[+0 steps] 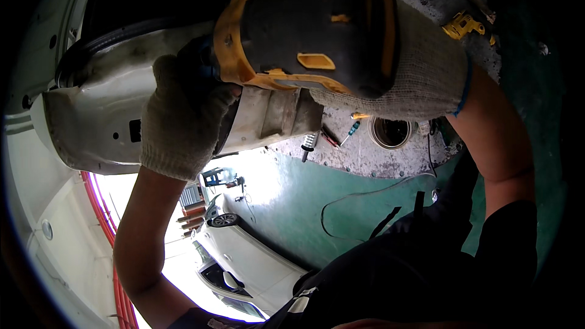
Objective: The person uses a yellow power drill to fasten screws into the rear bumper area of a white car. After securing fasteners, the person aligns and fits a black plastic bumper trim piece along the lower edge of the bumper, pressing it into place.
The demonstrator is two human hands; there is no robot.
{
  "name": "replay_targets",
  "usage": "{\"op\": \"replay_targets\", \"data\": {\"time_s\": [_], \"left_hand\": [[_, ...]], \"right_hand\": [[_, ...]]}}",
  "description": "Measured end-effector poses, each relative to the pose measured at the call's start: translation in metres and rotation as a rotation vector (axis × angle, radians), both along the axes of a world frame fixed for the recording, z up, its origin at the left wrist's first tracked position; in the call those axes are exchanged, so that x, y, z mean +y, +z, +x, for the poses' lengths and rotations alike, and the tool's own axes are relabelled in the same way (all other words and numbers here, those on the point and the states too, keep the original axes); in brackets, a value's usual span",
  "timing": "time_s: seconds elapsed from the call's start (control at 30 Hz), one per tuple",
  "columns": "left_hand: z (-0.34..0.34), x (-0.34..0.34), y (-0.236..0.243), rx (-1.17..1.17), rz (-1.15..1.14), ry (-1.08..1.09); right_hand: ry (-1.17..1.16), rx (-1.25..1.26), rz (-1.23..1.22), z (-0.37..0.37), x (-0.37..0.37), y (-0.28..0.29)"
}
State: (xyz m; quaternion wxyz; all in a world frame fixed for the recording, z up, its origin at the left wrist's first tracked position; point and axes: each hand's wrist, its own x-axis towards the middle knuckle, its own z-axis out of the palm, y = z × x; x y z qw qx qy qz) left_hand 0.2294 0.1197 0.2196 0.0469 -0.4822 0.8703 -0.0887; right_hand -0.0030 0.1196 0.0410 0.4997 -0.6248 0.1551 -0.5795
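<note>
Head view: a green floor (286,201) is stretching beneath a white car (262,262), and a pale metal car panel (97,122) is partly covering a scuffed, blotchy table (365,164). Over the panel, a black-and-yellow power tool (311,30) is pointing left. The left hand (183,122), gloved, is clasping its front; the gloved right hand (420,79) is sitting behind it, fingers hidden, so I cannot tell its grip. A round tin (390,145) and a screwdriver (354,128) are resting on the table.

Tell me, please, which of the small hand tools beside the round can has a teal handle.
The screwdriver lying between the red tool and the round can; its handle is teal, unlike the red tool and the orange tool.
</note>
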Motion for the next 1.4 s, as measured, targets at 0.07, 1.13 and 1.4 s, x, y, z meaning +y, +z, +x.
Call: {"op": "replay_targets", "data": {"time_s": [0.07, 1.13, 1.4], "left_hand": [[-0.002, 0.001, 0.001, -0.003, 0.0, 0.003], [-0.002, 0.003, 0.002, 0.009, -0.019, 0.108], [-0.01, 0.008, 0.006, 0.003, -0.02, 0.16]], "right_hand": [[0.016, -0.011, 0.008, 0.0, -0.001, 0.001], [0.344, -0.478, 0.326, 0.008, 0.032, -0.018], [0.3, -0.502, 0.381, 0.018, 0.044, -0.014]]}}
